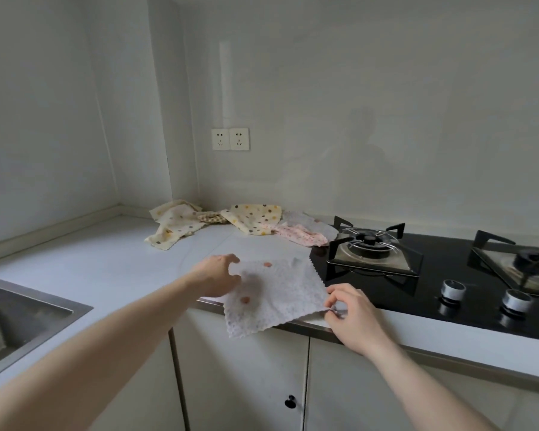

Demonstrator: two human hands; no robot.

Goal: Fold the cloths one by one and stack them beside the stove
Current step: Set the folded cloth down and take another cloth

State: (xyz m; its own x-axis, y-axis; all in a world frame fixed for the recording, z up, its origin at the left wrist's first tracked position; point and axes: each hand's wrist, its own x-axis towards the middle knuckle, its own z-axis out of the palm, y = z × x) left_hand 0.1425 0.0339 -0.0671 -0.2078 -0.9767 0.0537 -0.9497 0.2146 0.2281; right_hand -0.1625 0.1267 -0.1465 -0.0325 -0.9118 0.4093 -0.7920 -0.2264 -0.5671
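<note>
Soft matt cloth (274,293) on smooth white counter (106,265), glossy black glass stove (448,275), brushed-metal sink (19,312)

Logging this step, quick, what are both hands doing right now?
Left hand: pinching the far left edge of the white, orange-dotted cloth.
Right hand: pinching that cloth's near right corner.

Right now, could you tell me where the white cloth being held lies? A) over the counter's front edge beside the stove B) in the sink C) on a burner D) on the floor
A: the white cloth overhangs the counter edge, left of the stove.
</note>
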